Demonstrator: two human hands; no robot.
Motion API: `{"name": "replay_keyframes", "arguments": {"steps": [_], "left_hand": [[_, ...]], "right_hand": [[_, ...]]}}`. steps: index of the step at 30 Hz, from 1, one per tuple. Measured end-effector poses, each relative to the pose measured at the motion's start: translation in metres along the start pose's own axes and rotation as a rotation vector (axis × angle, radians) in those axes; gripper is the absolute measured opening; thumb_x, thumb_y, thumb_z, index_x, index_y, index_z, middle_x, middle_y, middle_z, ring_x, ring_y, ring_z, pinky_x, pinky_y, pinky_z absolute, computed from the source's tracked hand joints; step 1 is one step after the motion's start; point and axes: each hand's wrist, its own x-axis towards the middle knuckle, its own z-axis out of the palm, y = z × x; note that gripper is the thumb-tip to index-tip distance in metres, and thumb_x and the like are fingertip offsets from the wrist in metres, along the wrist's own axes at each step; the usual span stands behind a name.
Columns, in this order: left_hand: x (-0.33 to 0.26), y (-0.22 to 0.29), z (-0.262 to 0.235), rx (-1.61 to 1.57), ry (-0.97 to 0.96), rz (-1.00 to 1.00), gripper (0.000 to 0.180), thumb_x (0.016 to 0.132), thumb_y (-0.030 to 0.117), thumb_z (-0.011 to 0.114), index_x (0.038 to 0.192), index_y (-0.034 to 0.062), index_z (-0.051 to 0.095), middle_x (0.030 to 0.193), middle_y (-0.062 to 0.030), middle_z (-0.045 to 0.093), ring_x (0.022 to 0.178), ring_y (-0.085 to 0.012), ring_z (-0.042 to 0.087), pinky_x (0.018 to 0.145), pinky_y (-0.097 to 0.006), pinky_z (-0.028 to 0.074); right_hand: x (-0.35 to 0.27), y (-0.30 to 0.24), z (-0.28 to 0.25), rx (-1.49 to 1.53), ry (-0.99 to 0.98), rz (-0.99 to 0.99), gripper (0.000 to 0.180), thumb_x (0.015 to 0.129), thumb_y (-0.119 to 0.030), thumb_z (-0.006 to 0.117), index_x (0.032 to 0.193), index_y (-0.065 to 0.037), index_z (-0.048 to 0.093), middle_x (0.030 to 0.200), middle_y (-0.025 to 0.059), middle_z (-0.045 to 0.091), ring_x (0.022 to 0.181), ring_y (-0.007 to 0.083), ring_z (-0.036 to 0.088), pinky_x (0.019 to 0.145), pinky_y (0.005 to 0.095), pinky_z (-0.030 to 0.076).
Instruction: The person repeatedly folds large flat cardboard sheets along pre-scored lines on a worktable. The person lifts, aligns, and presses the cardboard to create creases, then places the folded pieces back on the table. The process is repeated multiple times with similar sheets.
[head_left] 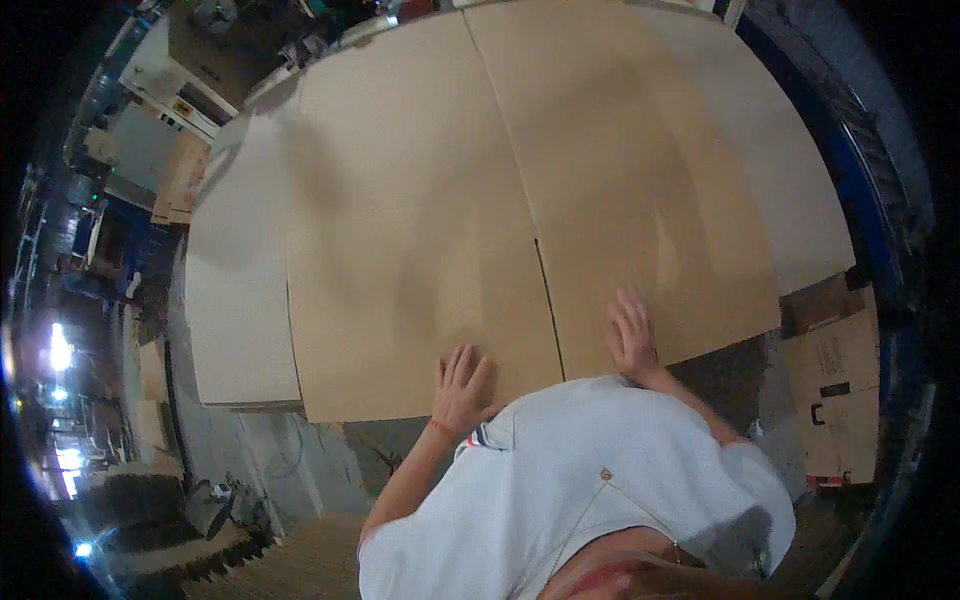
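Observation:
A large flat cardboard sheet spreads out in front of me, with a crease running away from me and a dark slot at its near end. Left of that slot, near the sheet's front edge, my left hand lies on the board with its fingers stretched out. My right hand is on the board right of the slot, fingers extended and slightly blurred. Neither hand holds anything. Paler board shows beside the sheet on the left, and more paler board on the right.
Folded brown cardboard stands low at the right. Behind the right side runs a blue metal frame. A pale machine cabinet stands at the far left, with brown cardboard pieces near it. Bright lights glow further left.

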Motion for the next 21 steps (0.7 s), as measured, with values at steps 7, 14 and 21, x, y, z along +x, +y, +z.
{"name": "replay_keyframes", "arguments": {"steps": [7, 14, 21], "left_hand": [[-0.024, -0.053, 0.006, 0.353, 0.068, 0.145, 0.074, 0.066, 0.042, 0.077, 0.132, 0.0232, 0.050, 0.142, -0.0101, 0.041, 0.132, -0.0286, 0.038, 0.108, -0.057, 0.025], [-0.015, -0.053, -0.017, 0.214, 0.113, 0.218, 0.074, 0.063, 0.041, 0.079, 0.130, 0.0248, 0.052, 0.138, -0.0029, 0.046, 0.126, -0.0231, 0.045, 0.108, -0.055, 0.028], [-0.010, -0.044, -0.045, 0.244, 0.481, 0.301, 0.056, 0.069, 0.033, 0.078, 0.120, 0.0246, 0.059, 0.124, -0.0017, 0.057, 0.109, -0.0215, 0.057, 0.105, -0.052, 0.034]], "right_hand": [[-0.060, 0.029, -0.036, -0.262, -0.134, -0.117, 0.084, 0.071, -0.061, 0.064, 0.132, -0.006, 0.048, 0.145, 0.0150, 0.036, 0.135, 0.0359, 0.031, 0.110, 0.0570, 0.023], [-0.043, 0.041, -0.046, -0.322, -0.053, -0.192, 0.083, 0.070, -0.066, 0.059, 0.130, -0.009, 0.049, 0.143, 0.0121, 0.041, 0.132, 0.0327, 0.036, 0.108, 0.0575, 0.025], [-0.015, 0.053, -0.052, -0.420, 0.003, -0.276, 0.076, 0.080, -0.068, 0.045, 0.131, -0.012, 0.047, 0.144, 0.0114, 0.040, 0.129, 0.0335, 0.040, 0.105, 0.0576, 0.028]]}}
